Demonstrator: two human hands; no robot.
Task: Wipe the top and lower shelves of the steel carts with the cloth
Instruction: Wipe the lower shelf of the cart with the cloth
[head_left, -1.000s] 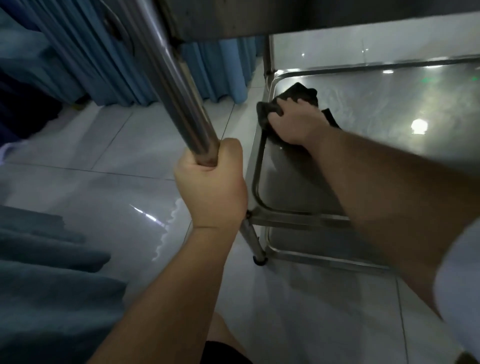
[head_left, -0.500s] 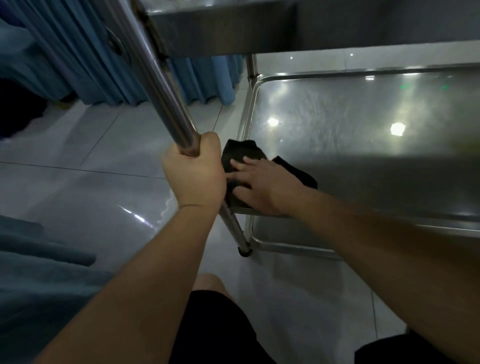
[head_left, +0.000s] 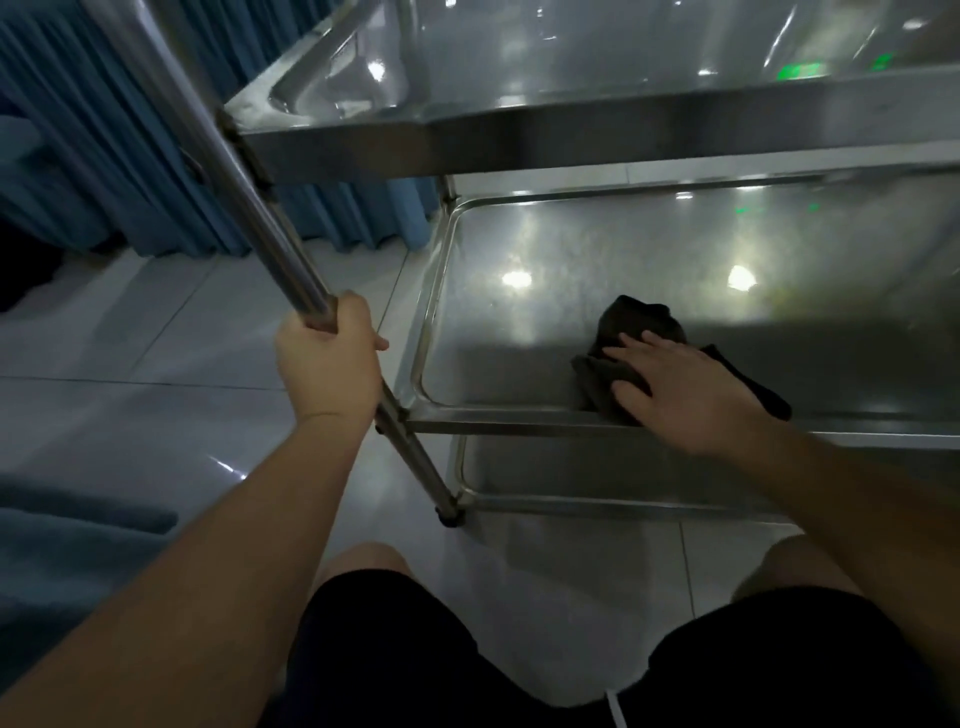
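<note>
Crouching low beside a steel cart, knees and black shorts showing at the bottom of the view. Left hand gripping the near-left upright post of the cart, fingers and thumb curled fully round the tube just above the middle-shelf joint. Right hand lying flat with fingers straight and slightly spread, pressing down on a dark cloth on the lower shelf. Cloth sitting crumpled near the front edge of that shelf, right of centre, one bunched end poking out past the fingertips toward the back, another corner trailing out to the right of the wrist, a fold reaching the front rim. Shelf surface showing bright ceiling-light reflections and a dull smeared sheen behind the cloth, front half lying in shadow. Top shelf overhanging above, its raised rim and glossy tray catching white and green glints. A further shelf rim showing beneath, close to the floor, with the post ending in a small dark foot. Pale glossy floor tiles stretching to the left, blue pleated curtain hanging behind the cart, blue fabric bunching at the lower left edge, what it belongs to impossible to tell.
</note>
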